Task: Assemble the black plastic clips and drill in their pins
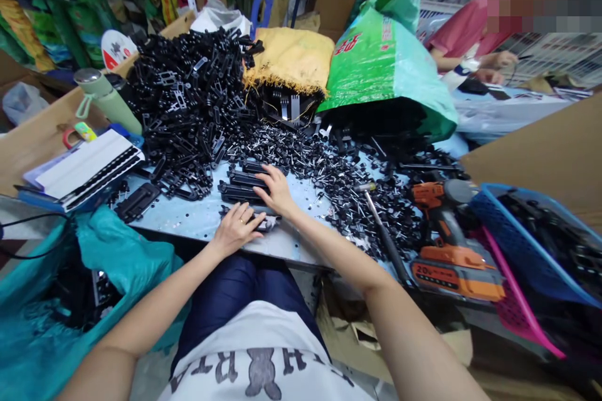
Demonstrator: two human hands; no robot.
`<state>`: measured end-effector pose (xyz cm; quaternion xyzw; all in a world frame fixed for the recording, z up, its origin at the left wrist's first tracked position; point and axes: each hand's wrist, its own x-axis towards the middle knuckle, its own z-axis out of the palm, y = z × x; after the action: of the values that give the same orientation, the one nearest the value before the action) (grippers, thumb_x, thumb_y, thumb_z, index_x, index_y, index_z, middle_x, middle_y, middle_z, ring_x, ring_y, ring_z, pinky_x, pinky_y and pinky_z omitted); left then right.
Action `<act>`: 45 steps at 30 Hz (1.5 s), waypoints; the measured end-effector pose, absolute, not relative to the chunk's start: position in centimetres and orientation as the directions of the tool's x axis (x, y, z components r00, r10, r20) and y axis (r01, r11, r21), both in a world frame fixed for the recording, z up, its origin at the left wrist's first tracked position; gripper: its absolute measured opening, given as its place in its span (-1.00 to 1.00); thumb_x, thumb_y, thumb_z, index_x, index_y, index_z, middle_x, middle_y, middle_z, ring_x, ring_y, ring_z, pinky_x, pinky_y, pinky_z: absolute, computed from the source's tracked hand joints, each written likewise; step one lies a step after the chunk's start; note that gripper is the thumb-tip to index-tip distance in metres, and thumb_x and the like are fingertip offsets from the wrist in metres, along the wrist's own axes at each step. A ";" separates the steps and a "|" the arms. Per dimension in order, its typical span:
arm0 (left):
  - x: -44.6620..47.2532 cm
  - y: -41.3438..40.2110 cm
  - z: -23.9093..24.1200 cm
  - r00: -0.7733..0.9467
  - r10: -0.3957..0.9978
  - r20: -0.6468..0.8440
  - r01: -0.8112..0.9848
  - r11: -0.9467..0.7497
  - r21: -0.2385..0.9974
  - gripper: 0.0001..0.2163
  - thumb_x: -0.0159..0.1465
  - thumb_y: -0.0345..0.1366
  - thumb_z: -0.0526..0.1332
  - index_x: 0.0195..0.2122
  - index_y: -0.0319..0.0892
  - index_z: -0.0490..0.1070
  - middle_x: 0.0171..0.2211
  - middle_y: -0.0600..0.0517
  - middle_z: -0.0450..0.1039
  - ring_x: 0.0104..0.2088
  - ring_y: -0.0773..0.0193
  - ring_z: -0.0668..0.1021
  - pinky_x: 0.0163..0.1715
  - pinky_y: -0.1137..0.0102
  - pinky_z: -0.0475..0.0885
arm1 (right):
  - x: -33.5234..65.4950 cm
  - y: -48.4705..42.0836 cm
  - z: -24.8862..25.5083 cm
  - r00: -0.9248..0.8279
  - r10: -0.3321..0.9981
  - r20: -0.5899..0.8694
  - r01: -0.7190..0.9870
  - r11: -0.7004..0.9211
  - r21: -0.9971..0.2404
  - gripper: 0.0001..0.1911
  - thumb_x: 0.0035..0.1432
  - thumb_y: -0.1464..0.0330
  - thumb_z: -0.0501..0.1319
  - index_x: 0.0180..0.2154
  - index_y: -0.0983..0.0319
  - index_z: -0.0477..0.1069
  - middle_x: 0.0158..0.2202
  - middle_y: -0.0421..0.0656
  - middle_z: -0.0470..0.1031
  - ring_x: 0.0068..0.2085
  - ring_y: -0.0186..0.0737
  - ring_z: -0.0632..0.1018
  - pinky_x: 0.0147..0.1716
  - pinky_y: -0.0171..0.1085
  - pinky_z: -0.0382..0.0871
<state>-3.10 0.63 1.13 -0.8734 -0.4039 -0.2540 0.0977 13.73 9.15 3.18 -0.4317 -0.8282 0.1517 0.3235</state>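
My left hand (237, 225) lies palm down, fingers spread, on a black plastic part (269, 222) at the near edge of the light blue table (188, 216). My right hand (276, 189) rests just beyond it with fingers extended over a row of stacked black plastic strips (242, 185). A big heap of black plastic pieces (188, 94) rises behind the hands. A spread of small black screws (329, 169) lies to the right of my right hand.
An orange cordless drill (446, 244) and a screwdriver (383, 229) lie at the right, beside a blue basket (531, 244). A green sack (385, 69) and a yellow sack (291, 56) stand behind. A green bottle (106, 100) and a box (84, 169) sit left. Another person's sleeve (463, 28) shows far right.
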 end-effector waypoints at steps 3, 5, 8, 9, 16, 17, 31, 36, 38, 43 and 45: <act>-3.7 3.4 1.0 0.530 0.758 0.381 0.815 -0.579 0.016 -0.41 0.08 -0.08 0.29 0.15 -0.02 0.23 0.13 -0.18 0.26 0.17 -0.12 0.25 0.10 -0.04 0.15 | 14.1 13.9 2.4 -0.460 0.854 0.243 0.749 0.520 -0.409 -0.44 0.09 -0.03 0.10 0.01 0.15 0.37 0.21 -0.01 0.14 0.25 0.09 0.04 0.16 0.21 -0.24; -3.7 4.7 1.2 0.523 0.791 0.317 0.831 -0.556 0.014 -0.40 0.11 -0.07 0.26 0.18 0.02 0.17 0.18 -0.15 0.18 0.20 -0.12 0.19 0.13 -0.04 0.10 | 13.7 15.5 1.9 -0.463 0.867 0.185 0.792 0.498 -0.354 -0.47 0.09 -0.03 0.10 0.02 0.09 0.38 0.21 -0.03 0.15 0.25 0.09 0.05 0.14 0.26 -0.31; -3.6 6.1 1.7 0.518 0.825 0.224 0.846 -0.533 0.005 -0.42 0.14 -0.04 0.22 0.19 0.06 0.14 0.20 -0.10 0.17 0.22 -0.08 0.16 0.14 0.00 0.09 | 12.9 16.2 1.7 -0.459 0.869 0.185 0.816 0.494 -0.299 -0.49 0.13 -0.02 0.07 0.02 0.09 0.38 0.21 -0.04 0.16 0.25 0.04 0.08 0.14 0.26 -0.37; -3.6 6.3 1.9 0.513 0.835 0.200 0.852 -0.524 0.003 -0.42 0.14 -0.04 0.22 0.19 0.07 0.13 0.20 -0.08 0.16 0.22 -0.07 0.15 0.14 0.01 0.08 | 12.8 16.3 1.9 -0.471 0.858 0.204 0.811 0.512 -0.283 -0.48 0.13 -0.03 0.06 0.01 0.11 0.38 0.21 -0.04 0.16 0.25 0.04 0.08 0.14 0.26 -0.39; -3.3 7.6 3.9 0.432 0.872 0.229 0.879 -0.464 0.110 -0.48 0.25 -0.02 0.04 0.21 -0.04 0.09 0.17 -0.08 0.21 0.19 0.03 0.20 0.15 0.01 0.03 | 16.0 23.1 5.3 -0.374 0.833 0.407 0.828 0.498 -0.257 -0.53 0.25 0.14 -0.05 0.05 0.27 0.29 0.12 0.00 0.28 0.15 -0.07 0.24 0.20 -0.01 -0.08; -3.5 8.6 4.4 0.341 0.908 0.244 0.911 -0.383 0.152 -0.52 0.28 -0.03 -0.01 0.18 -0.10 0.13 0.12 -0.10 0.27 0.14 0.05 0.26 0.12 0.06 0.11 | 16.8 25.1 5.8 -0.309 0.873 0.376 0.863 0.424 -0.275 -0.54 0.25 0.18 -0.04 0.07 0.31 0.25 0.09 0.04 0.30 0.12 -0.05 0.26 0.15 -0.05 0.03; -6.4 21.5 4.9 -0.267 0.952 0.146 0.962 0.255 0.098 -0.70 0.19 -0.57 -0.10 -0.10 -0.41 0.29 -0.17 -0.27 0.40 -0.08 0.05 0.41 -0.11 0.20 0.32 | 19.3 33.2 8.4 -0.171 0.983 0.068 0.985 0.169 0.040 -0.48 0.01 0.24 0.27 -0.01 0.33 0.30 -0.06 0.09 0.37 -0.04 0.02 0.38 -0.12 -0.14 0.26; -6.8 18.6 6.9 -0.213 0.935 0.284 0.962 0.151 0.226 -0.66 0.21 -0.56 -0.12 -0.03 -0.36 0.27 -0.17 -0.25 0.41 -0.12 0.06 0.47 -0.09 0.18 0.31 | 22.8 23.0 11.6 -0.289 0.947 0.138 0.957 0.286 0.042 -0.58 0.03 0.20 0.25 -0.13 0.33 0.39 -0.20 0.06 0.42 -0.14 0.01 0.40 -0.21 -0.15 0.28; -6.5 15.7 7.5 -0.135 0.922 0.363 0.946 0.011 0.324 -0.66 0.24 -0.51 -0.11 -0.01 -0.32 0.27 -0.13 -0.22 0.39 -0.12 0.09 0.48 -0.11 0.23 0.34 | 24.4 17.2 11.7 -0.484 0.869 0.107 0.867 0.492 -0.073 -0.62 0.06 0.20 0.22 -0.13 0.28 0.41 -0.20 0.01 0.43 -0.14 -0.04 0.40 -0.18 -0.14 0.27; -3.1 5.5 5.1 0.479 0.821 0.312 0.722 -0.570 0.391 -0.68 0.25 -0.44 -0.02 0.02 -0.17 0.27 -0.19 -0.07 0.41 -0.17 0.23 0.48 -0.16 0.36 0.39 | 25.9 5.1 8.0 -0.823 0.562 -0.081 0.559 0.778 -0.288 -0.73 0.12 0.39 0.14 -0.11 0.14 0.42 -0.09 -0.09 0.42 -0.05 -0.14 0.38 0.05 -0.04 0.08; -1.6 2.1 3.1 0.525 0.827 0.202 0.736 -0.560 0.380 -0.63 0.23 -0.50 -0.03 0.06 -0.19 0.23 -0.23 -0.08 0.41 -0.22 0.24 0.49 -0.21 0.36 0.40 | 25.3 2.7 6.1 -0.746 0.661 -0.084 0.661 0.719 -0.213 -0.65 0.15 0.46 0.06 -0.04 0.14 0.39 0.01 -0.05 0.36 0.02 -0.11 0.34 0.08 -0.03 0.04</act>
<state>-1.55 2.11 3.08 -0.8644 -0.4520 -0.1818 -0.1245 25.31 2.69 6.10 -0.3565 -0.9271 0.1154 -0.0007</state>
